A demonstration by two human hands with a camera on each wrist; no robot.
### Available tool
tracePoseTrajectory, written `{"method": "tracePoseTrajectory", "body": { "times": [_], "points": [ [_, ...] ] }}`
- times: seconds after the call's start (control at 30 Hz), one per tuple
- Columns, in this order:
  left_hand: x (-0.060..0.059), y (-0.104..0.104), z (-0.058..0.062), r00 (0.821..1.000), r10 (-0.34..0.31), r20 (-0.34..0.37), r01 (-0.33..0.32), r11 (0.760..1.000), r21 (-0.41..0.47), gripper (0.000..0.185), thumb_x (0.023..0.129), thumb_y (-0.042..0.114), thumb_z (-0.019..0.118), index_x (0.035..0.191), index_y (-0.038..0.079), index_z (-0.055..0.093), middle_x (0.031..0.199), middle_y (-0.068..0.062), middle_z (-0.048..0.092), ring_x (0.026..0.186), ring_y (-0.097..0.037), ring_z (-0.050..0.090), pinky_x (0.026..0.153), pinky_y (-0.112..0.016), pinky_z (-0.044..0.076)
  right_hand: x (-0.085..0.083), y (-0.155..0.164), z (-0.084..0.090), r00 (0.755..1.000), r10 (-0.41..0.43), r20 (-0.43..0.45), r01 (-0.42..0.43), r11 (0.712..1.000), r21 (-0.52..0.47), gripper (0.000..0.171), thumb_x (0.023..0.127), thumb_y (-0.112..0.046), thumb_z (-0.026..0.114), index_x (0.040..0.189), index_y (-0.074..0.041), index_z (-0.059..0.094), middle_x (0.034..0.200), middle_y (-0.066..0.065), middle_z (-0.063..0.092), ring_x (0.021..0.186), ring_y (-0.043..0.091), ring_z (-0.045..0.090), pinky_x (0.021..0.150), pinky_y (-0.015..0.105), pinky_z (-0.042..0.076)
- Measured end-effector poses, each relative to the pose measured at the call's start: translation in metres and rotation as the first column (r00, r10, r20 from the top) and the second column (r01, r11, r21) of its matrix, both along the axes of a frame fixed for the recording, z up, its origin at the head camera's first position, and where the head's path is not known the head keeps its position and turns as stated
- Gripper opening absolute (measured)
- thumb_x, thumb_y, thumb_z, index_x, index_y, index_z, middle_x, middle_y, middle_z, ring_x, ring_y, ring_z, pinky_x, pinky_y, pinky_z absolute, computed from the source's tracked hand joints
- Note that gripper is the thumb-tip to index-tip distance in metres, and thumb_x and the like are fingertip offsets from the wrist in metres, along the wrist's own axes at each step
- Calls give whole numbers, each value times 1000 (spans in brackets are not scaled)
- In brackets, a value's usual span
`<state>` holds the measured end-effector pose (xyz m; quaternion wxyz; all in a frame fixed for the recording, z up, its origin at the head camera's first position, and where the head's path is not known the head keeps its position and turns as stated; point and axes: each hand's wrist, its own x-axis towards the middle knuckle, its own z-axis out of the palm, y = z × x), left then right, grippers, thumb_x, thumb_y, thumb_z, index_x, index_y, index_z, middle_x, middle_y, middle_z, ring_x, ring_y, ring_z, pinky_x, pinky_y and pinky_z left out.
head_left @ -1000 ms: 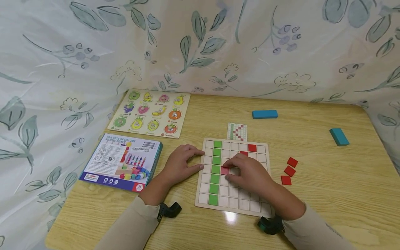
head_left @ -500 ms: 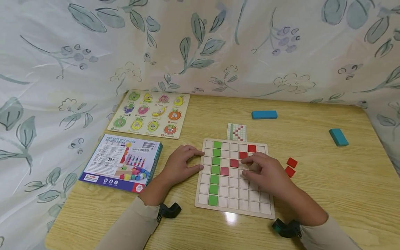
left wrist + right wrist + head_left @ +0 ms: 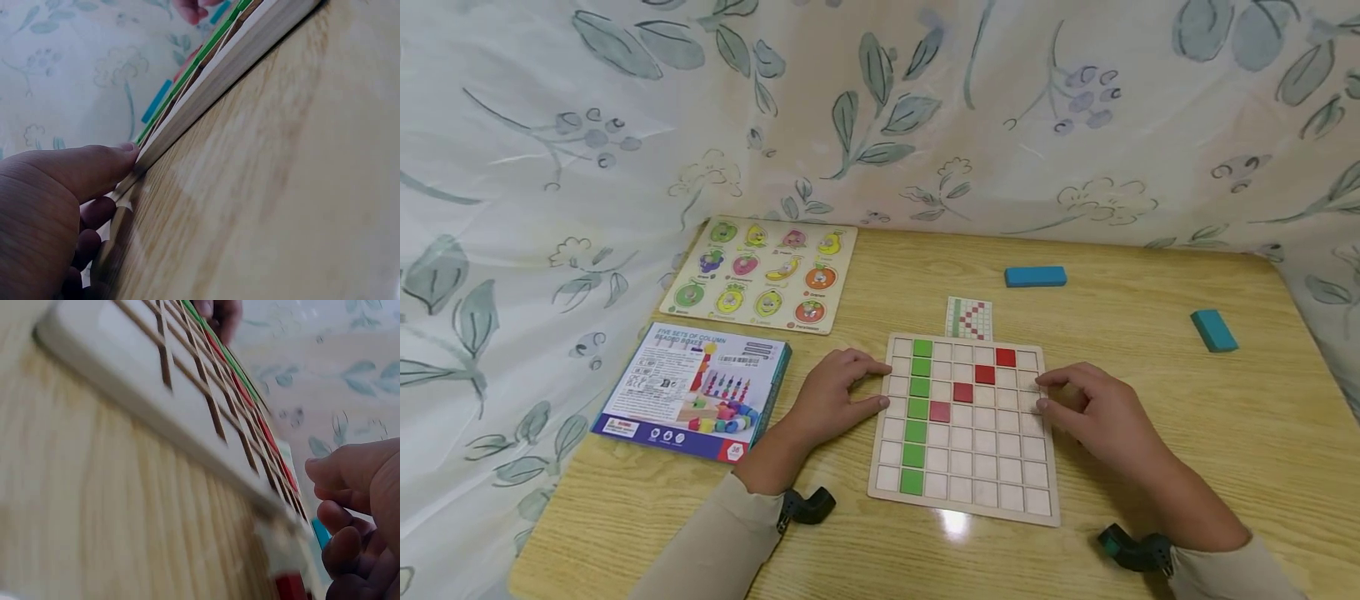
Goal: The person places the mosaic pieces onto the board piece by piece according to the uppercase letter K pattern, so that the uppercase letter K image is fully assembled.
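A wooden grid board lies on the table with a column of several green tiles and a diagonal of several red tiles. My left hand rests against the board's left edge, thumb and fingers touching the rim; the left wrist view shows the thumb on the board's edge. My right hand hovers at the board's right edge with loosely curled fingers that hold nothing I can see. A loose red tile lies on the table under that hand, hidden in the head view.
A small pattern card lies behind the board. Two blue blocks sit at the back right. A fruit peg puzzle and a bead-set box lie to the left. Leaf-print cloth walls the table.
My right hand left the board's middle and moved right to its edge, now covering the loose red tiles. The red diagonal stands uncovered. The left hand has not moved.
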<state>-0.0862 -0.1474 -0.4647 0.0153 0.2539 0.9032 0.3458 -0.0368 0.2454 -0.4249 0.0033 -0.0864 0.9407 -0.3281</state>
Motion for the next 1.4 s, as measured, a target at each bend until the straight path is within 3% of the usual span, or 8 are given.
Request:
{"method": "tracePoseTrajectory", "body": {
  "times": [0.23,0.6,0.97,1.2,1.4],
  "points": [
    [0,1,0,1000,1,3,-1,1000,-3,43,92,34,86,131,20,77,127,1,69,117,-22,60,99,-46,51,3,29,-6,998,-59,-31,61,997,50,30,95,-22,85,122,-12,77,110,4,68,80,13,52,63,25,46],
    [0,1,0,1000,10,15,-10,1000,-10,43,92,34,86,132,20,76,127,0,68,117,-22,59,98,-46,51,1,54,-10,993,-107,-54,111,990,92,25,97,-17,82,120,-8,77,115,12,68,76,13,56,62,26,46],
    [0,1,0,1000,5,6,-5,1000,-12,43,92,34,86,132,20,76,127,0,68,115,-21,60,97,-45,51,1,73,-16,987,-131,-95,141,984,110,25,96,-19,83,118,-10,78,114,12,67,77,15,55,63,24,44],
    [-1,2,0,1000,8,10,-8,1000,-11,43,92,33,86,131,19,77,127,0,68,116,-22,60,98,-46,51,-1,82,-17,987,-146,-65,154,977,145,30,96,-19,82,122,-6,75,121,20,65,91,32,61,71,38,46],
    [0,2,1,1000,12,17,-12,1000,-15,43,92,33,86,131,19,77,127,0,68,116,-22,60,98,-46,51,0,83,-19,988,-141,-56,148,977,153,32,94,-20,84,122,-5,75,119,20,67,84,25,56,68,37,44]
  ]
}}
